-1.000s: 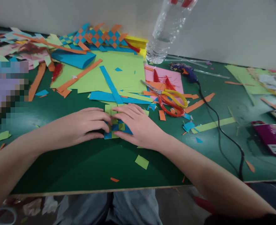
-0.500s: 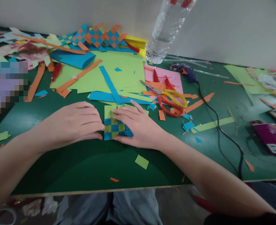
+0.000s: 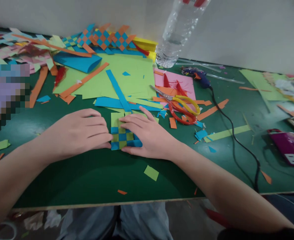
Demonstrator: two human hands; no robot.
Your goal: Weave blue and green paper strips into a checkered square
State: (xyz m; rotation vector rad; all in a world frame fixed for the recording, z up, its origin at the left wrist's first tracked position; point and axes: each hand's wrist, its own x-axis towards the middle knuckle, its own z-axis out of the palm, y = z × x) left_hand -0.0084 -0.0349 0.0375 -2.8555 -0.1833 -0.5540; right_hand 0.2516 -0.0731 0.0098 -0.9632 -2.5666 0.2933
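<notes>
A small checkered weave of blue and lime-green paper strips lies flat on the green table near its front. Over its right part rests my right hand, fingers spread on the strips and the thumb at the lower edge. Curled fingers of my left hand come up to the weave's left edge. Whether they pinch anything there is hidden. From the top of the weave a blue paper strip runs up and to the left. The part of the weave under my right palm is out of sight.
Scissors with yellow and red handles lie behind my right hand. Beyond are green sheets, a water bottle and a glue gun whose black cable crosses the right side. Paper scraps and a purple case lie around.
My left hand has shifted very slightly right, toward the weave's edge. My right hand and the weave look the same.
</notes>
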